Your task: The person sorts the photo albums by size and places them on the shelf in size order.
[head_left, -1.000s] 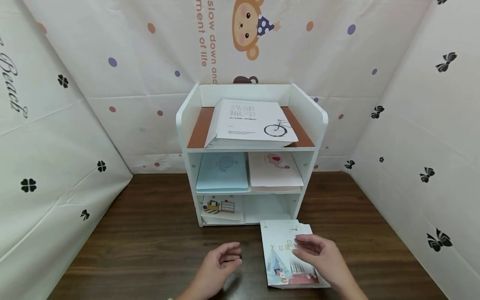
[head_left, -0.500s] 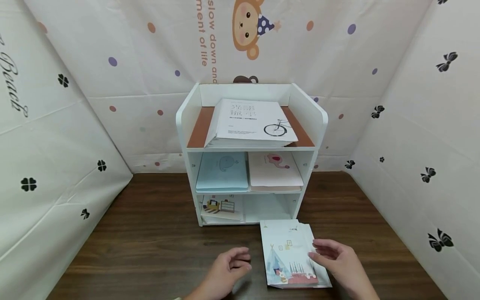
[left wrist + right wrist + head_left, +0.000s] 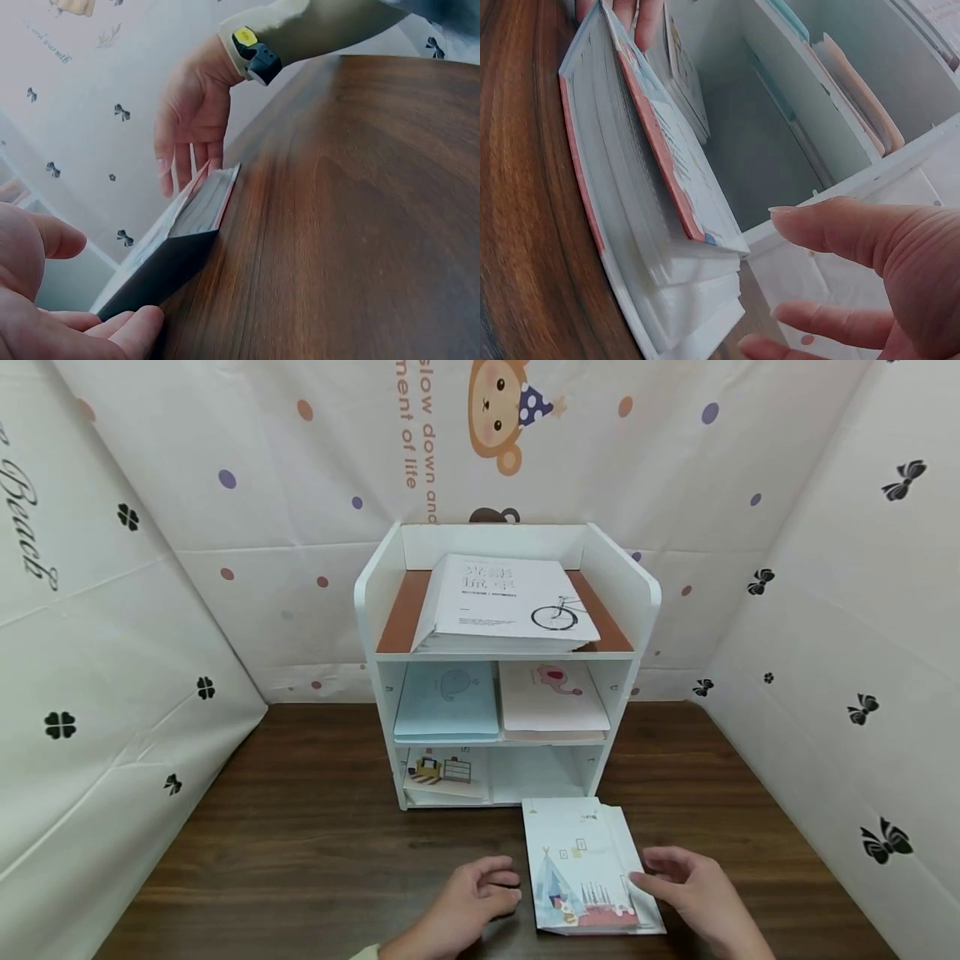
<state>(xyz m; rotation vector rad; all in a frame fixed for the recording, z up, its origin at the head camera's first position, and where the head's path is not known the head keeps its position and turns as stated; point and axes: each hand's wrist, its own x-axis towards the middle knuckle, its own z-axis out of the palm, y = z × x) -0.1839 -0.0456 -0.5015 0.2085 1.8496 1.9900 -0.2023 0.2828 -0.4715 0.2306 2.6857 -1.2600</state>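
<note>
A thick book (image 3: 573, 877) with a pale cover, showing a blue tent and a pink strip, lies flat on the table in the head view. My left hand (image 3: 480, 897) is beside its left edge, fingers loosely bent and holding nothing. The left wrist view has those fingertips (image 3: 142, 326) close to the dark spine (image 3: 161, 274); contact cannot be told. At the book's right edge, my right hand (image 3: 697, 889) holds nothing, its thumb parted from its fingers. In the right wrist view, the thumb (image 3: 825, 229) stands apart from the slightly raised cover (image 3: 679, 157) and loose pages.
Behind the book stands a white shelf (image 3: 630, 693). Its top bears a thick book with a bicycle (image 3: 517, 597). Blue (image 3: 446, 702) and pink (image 3: 555, 697) booklets lie on the middle level. A booklet with a yellow picture (image 3: 446, 774) is at lower left.
My left hand has moved right, up to the book's left side. My right hand has drawn rightward from over the cover to the book's right edge. The book stays about where it was.
</note>
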